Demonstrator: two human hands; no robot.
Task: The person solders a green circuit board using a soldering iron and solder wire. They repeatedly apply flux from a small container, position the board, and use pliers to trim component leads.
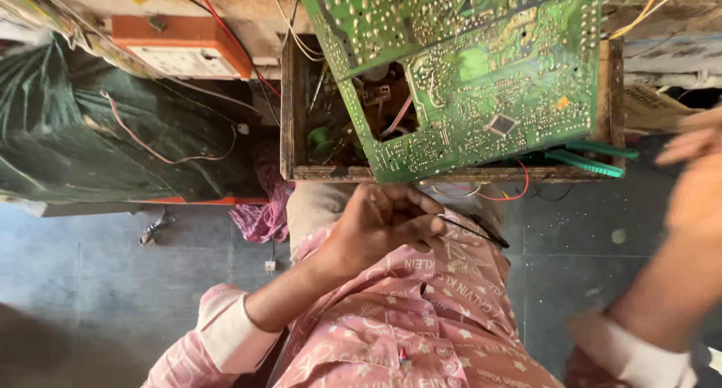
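A large green printed circuit board [481, 72] leans over an open wooden box [289, 132] of parts. Below its near edge, the left hand [380, 222] pinches a thin black wire [474, 230]; the right hand [696, 185], blurred, is raised with fingers loosely spread.

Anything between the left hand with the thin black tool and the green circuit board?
Nothing visible. The left hand holds the thin black tool just below the wooden box edge; the gap up to the circuit board looks open.

The circuit board [481, 72] is glossy green with shiny metal solder dots, resting on a rough, worn wooden box [289, 110].
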